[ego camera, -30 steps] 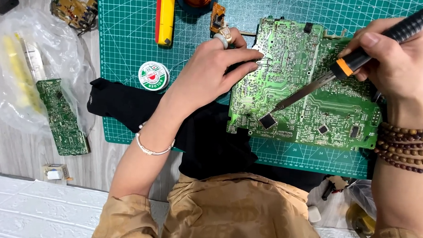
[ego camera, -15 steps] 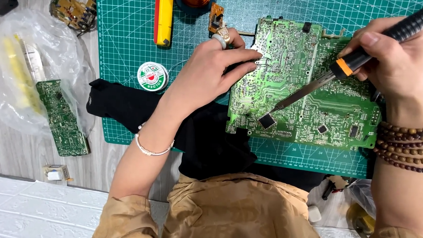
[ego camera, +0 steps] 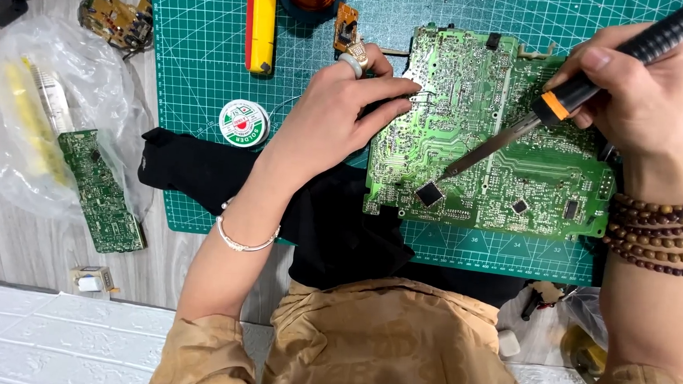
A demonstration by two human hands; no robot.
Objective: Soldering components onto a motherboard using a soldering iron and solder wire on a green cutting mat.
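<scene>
One large green circuit board (ego camera: 500, 138) on green cutting mat (ego camera: 197, 114); one narrow green circuit board (ego camera: 100, 191) on wood at left; one round solder spool (ego camera: 244, 123). Left hand (ego camera: 342, 114) – fingers loosely extended, fingertips pressing large board's left edge. Right hand (ego camera: 642, 99) – closed around one black-orange soldering iron (ego camera: 564, 98), tip just beside black square chip (ego camera: 430, 193).

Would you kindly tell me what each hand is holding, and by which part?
The right hand grips the soldering iron by its black handle. The left hand presses on the circuit board, its fingers at tweezers.
</scene>
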